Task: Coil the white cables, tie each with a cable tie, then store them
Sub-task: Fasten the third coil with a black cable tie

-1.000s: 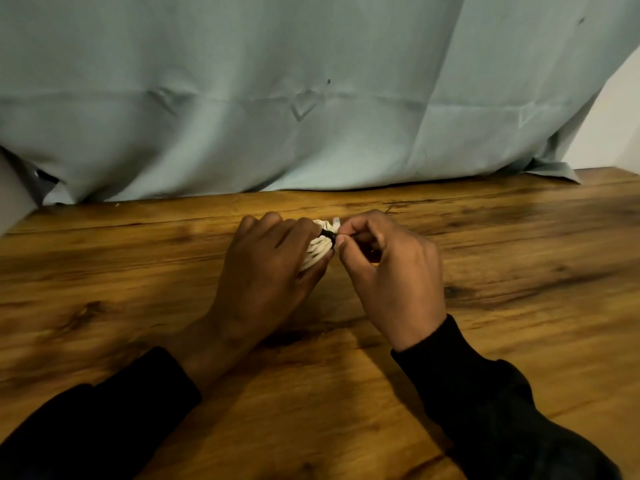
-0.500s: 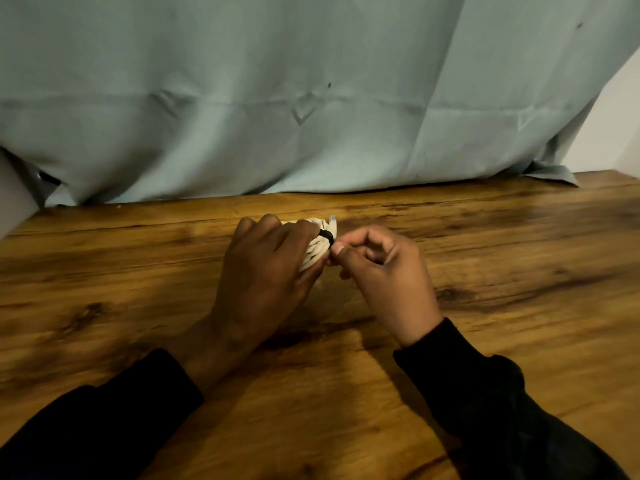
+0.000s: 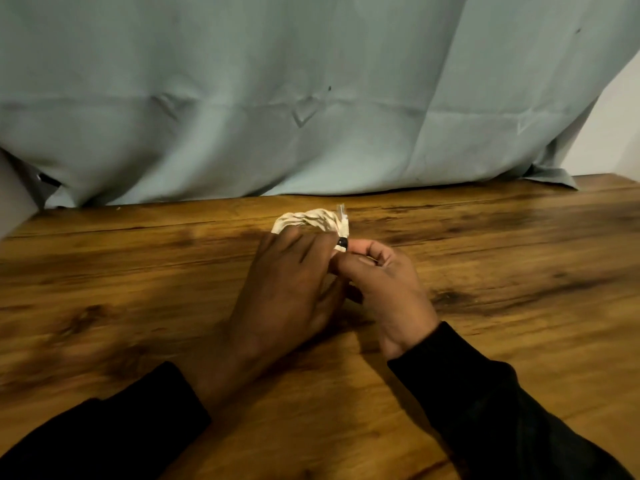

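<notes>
Left hand (image 3: 284,289) curls its fingers round the coiled bundle of white cable (image 3: 311,220), holding it just above the brown wooden surface (image 3: 519,306), nearer the far edge than the near one. Right hand (image 3: 384,278) pinches at the small black cable tie (image 3: 342,242) wrapped round the bundle's right end, thumb and forefinger closed on it. Judging by this, the tying step is under way; the next move likely calls for cinching the tie snug while the coil is kept from springing loose, then storing it.
</notes>
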